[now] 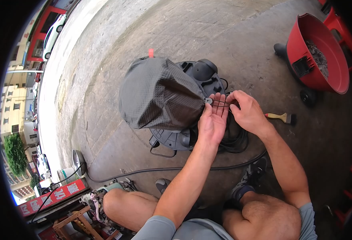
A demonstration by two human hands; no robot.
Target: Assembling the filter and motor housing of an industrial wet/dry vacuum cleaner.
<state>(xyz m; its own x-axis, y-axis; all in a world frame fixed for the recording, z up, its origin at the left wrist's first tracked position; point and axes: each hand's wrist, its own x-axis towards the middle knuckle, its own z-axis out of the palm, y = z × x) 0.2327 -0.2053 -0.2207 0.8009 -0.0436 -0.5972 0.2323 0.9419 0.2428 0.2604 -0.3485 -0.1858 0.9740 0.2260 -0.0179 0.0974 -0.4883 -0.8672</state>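
We see our left hand (212, 122) held flat and palm up against the mouth end of a dark grey waffle-textured cloth filter bag (158, 94), its fingertips (218, 100) steadying a small grey round cord stopper (208, 101) where the bag gathers to a point. The open palm seems to serve as a backing, so the stopper stays put while the other hand works; this grip is wide, holding nothing closed, only pressing against the stopper.

Our right hand (246, 112) sits just beside it, thumb and forefinger pinched narrow on a thin dark drawstring (220, 103) that runs from the stopper. We judge the pinch is kept tight and close to the stopper so that the cord can be controlled at its exit.

The bag is stretched over the black plastic motor head of a vacuum cleaner (192, 80), which lies on the grey concrete floor (176, 28), low enough for us to crouch over it. A coiled black power cable (236, 142) lies under our hands and trails off to the left.

Well apart to the right stands the red plastic drum on wheels (318, 54), open, with grey dust inside. A wooden-handled paintbrush (280, 117) lies on the floor between drum and hands.
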